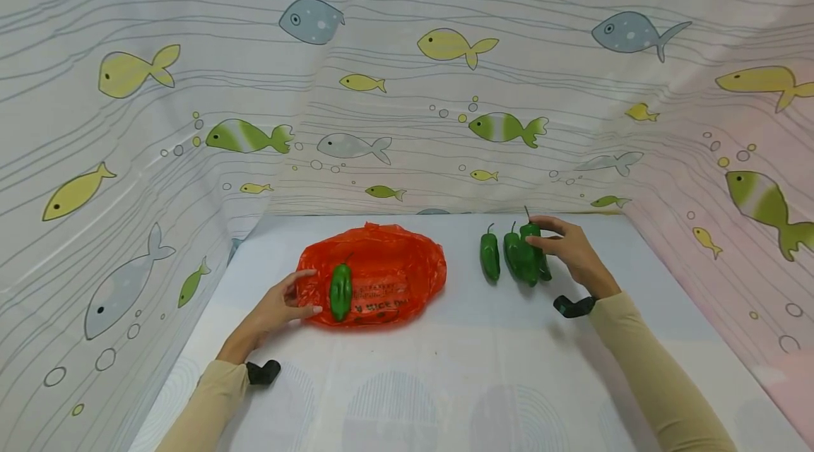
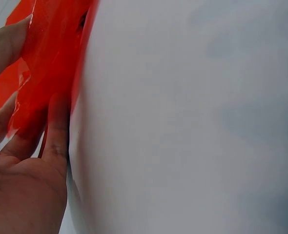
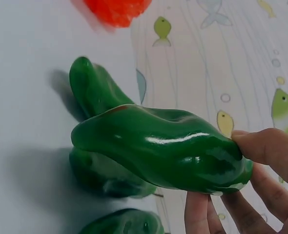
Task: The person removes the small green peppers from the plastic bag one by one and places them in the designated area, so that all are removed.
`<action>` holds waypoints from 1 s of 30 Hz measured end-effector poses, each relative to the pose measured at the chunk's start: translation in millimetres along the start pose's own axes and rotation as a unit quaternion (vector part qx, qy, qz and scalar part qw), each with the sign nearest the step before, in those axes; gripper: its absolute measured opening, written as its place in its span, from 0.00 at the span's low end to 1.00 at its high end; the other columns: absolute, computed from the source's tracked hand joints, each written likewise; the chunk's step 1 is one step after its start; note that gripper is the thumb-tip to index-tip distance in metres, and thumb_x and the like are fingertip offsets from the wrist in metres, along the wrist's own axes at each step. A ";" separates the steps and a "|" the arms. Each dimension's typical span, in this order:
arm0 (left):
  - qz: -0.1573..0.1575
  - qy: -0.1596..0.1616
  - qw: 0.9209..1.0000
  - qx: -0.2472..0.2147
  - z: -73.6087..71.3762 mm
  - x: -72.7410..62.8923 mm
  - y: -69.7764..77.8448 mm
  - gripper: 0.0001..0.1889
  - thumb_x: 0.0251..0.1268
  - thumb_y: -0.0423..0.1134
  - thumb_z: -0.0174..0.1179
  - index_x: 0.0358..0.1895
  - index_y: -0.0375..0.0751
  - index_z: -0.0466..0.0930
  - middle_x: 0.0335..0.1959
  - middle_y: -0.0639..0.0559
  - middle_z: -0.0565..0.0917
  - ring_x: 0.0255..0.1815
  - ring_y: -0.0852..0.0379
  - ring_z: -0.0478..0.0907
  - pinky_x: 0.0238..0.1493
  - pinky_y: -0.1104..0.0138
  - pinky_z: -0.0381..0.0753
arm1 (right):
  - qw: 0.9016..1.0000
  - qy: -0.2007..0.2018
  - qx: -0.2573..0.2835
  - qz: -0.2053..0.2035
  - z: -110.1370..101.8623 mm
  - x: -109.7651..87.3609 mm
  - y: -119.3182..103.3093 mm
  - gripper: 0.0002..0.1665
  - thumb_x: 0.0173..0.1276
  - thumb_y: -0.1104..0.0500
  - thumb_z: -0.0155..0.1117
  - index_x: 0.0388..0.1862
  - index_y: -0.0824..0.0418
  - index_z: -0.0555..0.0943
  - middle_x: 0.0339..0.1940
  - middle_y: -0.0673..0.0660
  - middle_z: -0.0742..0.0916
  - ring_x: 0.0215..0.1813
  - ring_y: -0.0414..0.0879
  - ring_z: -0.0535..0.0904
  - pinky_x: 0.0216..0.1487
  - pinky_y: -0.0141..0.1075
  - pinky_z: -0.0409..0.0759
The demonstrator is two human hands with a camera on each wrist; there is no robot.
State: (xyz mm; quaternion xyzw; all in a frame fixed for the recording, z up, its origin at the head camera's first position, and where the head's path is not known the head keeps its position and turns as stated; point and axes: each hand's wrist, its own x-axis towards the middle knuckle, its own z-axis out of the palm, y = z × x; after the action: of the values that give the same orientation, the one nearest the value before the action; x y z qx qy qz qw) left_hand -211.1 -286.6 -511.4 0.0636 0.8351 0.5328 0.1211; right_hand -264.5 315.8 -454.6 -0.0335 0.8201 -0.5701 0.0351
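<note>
My right hand point(image 1: 566, 251) pinches a glossy green pepper point(image 3: 158, 146) near its stem end, thumb on one side and fingers on the other. The held pepper tilts downward, overlapping other green peppers point(image 1: 490, 256) beside it on the table. To the left lies a red plastic bag point(image 1: 432, 275), spread wide, with dark printing on its inner face. One green pepper point(image 1: 340, 292) rests in its left part. My left hand point(image 1: 280, 307) holds the bag's left edge, thumb and fingers set apart around it; some fingers are partly hidden by the red film in the left wrist view.
A pale table point(image 1: 445, 374) with faint printed arches lies under everything. A fish-patterned curtain point(image 1: 407, 106) rises behind it and along both sides. Each wrist carries a small black device point(image 1: 574, 306).
</note>
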 end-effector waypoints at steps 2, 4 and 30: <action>-0.001 -0.001 1.000 -0.001 0.1 0.4 0.0 0.42 0.60 0.40 0.76 0.77 0.48 0.64 0.69 0.37 0.71 0.59 0.42 0.74 0.51 0.63 0.79 | 1.000 0.006 0.001 0.005 -4.9 -0.5 3.4 0.43 0.69 0.48 0.73 0.78 0.60 0.68 0.78 0.62 0.68 0.70 0.62 0.68 0.70 0.56 0.65; -0.005 0.001 1.000 -0.004 0.2 0.6 -0.2 0.42 0.60 0.39 0.76 0.77 0.49 0.65 0.69 0.37 0.71 0.59 0.42 0.74 0.51 0.63 0.79 | 1.000 0.015 -0.002 0.012 -9.9 -1.2 6.3 0.43 0.69 0.48 0.73 0.78 0.60 0.68 0.78 0.62 0.68 0.67 0.60 0.71 0.71 0.56 0.65; -0.009 0.005 1.000 -0.013 0.8 -0.2 -2.9 0.43 0.60 0.40 0.76 0.77 0.50 0.63 0.71 0.36 0.69 0.65 0.39 0.72 0.57 0.58 0.79 | 0.995 0.063 -0.059 0.052 -41.7 10.6 38.0 0.38 0.75 0.51 0.67 0.78 0.63 0.67 0.77 0.68 0.69 0.60 0.49 0.77 0.62 0.45 0.76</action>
State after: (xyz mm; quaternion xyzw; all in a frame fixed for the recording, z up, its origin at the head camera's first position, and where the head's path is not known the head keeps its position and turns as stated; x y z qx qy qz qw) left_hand -210.6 -287.2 -514.3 0.0512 0.8291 0.5431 0.1226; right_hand -279.6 366.9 -475.9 0.0435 0.8533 -0.5195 0.0110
